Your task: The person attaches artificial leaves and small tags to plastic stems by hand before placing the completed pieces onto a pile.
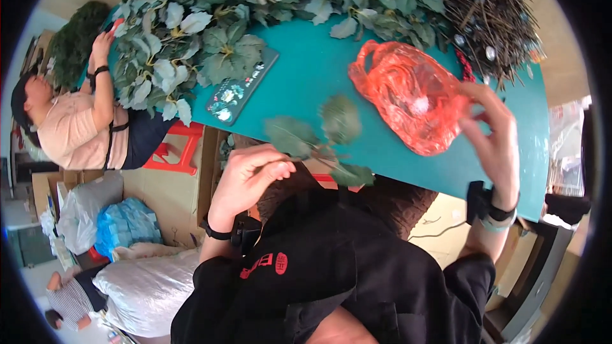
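Observation:
My left hand [247, 178] pinches the stem of a leafy green sprig [292, 137] between thumb and fingertips, just over the table's near edge. Several leaves spread from it to the right, a little blurred. At the right, my right hand [492, 129] is beside a crumpled red plastic bag [408, 99]. Its fingers are curved and apart from the thumb, with nothing visible between them. The bag lies on the green tabletop [306, 57], and something pale shows inside it; its other contents I cannot make out.
A big heap of green leaf sprigs [210, 19] covers the table's far side. A bundle of dark thin stems [488, 19] lies far right. A dark, flower-patterned flat case [239, 94] is by the heap. Another person [83, 121] works at left, near a red stool [182, 150].

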The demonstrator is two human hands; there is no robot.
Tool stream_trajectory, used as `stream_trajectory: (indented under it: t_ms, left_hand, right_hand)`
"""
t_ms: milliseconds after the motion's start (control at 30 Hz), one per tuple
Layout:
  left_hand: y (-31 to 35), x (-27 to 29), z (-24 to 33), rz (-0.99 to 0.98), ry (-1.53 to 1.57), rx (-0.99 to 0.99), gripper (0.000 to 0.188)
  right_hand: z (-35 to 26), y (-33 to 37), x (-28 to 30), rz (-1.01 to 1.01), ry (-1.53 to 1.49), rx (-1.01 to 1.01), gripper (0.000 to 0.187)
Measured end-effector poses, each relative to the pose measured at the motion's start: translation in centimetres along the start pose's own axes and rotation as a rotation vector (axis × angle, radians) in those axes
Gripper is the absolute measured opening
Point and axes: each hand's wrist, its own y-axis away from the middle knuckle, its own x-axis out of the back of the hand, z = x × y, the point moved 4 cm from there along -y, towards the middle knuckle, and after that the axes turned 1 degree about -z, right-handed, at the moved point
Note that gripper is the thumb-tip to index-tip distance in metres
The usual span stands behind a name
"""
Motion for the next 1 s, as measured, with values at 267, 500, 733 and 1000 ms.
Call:
stream_trajectory:
  t_ms: [267, 500, 733, 1000]
  left_hand:
    - [-1.9, -2.3, 1.9, -0.192, -0.003, -0.123, 0.018]
    - [-2.2, -2.6, 0.0, -0.012, 0.272, -0.027, 0.022]
    - [-1.8, -1.0, -1.5, 0.08, 0.312, 0.025, 0.023]
    - [4.3, 6.2, -6.8, 0.752, 0.529, 0.073, 0.025]
  right_hand:
    - [-5.2, -1.7, -5.4, -0.358, -0.27, 0.378, 0.024]
    - [-3.5, -0.9, -7.3, -0.296, -0.391, 0.089, 0.013]
    - [-3.4, -1.4, -7.3, -0.166, -0.598, 0.013, 0.021]
    - [6.9, 1.9, 0.2, 0.157, -0.089, -0.177, 0.025]
